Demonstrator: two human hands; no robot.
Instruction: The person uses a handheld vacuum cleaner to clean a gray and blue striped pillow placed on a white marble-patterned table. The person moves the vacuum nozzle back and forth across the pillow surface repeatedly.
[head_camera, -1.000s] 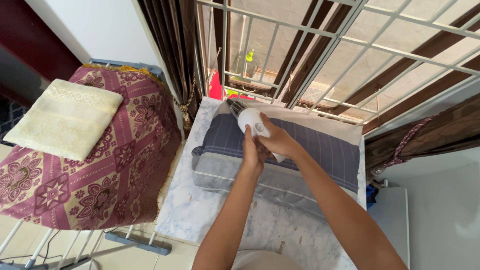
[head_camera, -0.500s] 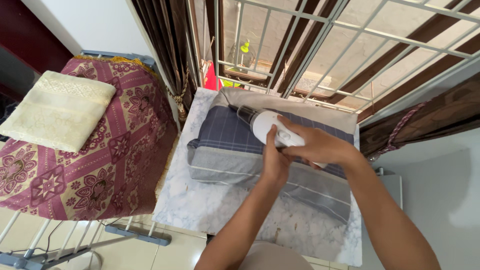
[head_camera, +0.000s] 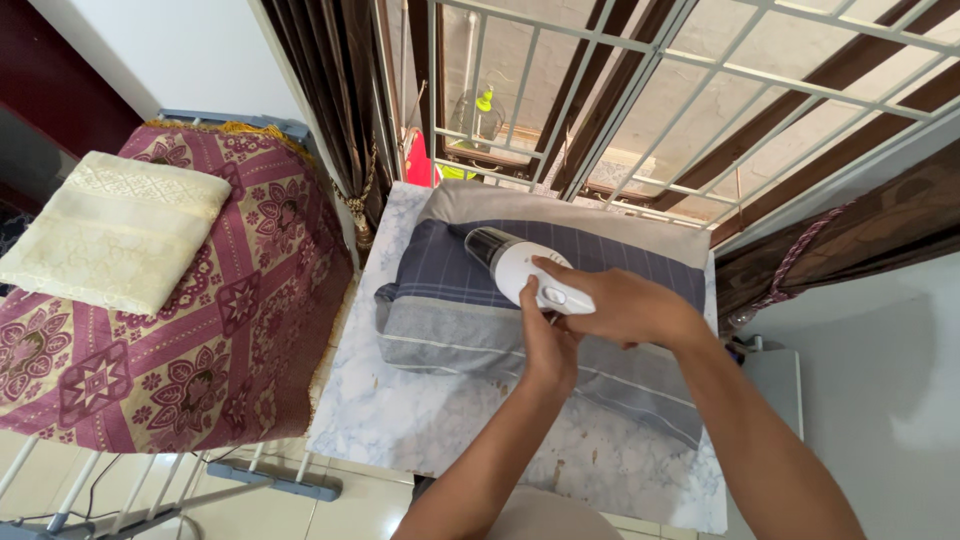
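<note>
Our two bare forearms reach up from the bottom edge and converge in the middle of the view. Our right hand (head_camera: 622, 308) comes in from the lower right, wrist bent slightly inward, fingers curled closed in a grip with the thumb lying along the top and pointing left. Our left hand (head_camera: 548, 345) rises from below, its arm nearly straight, palm turned toward the right hand. Its fingers are bunched and its thumb points up, tip pressed close against the right hand's thumb. The two hands touch.
</note>
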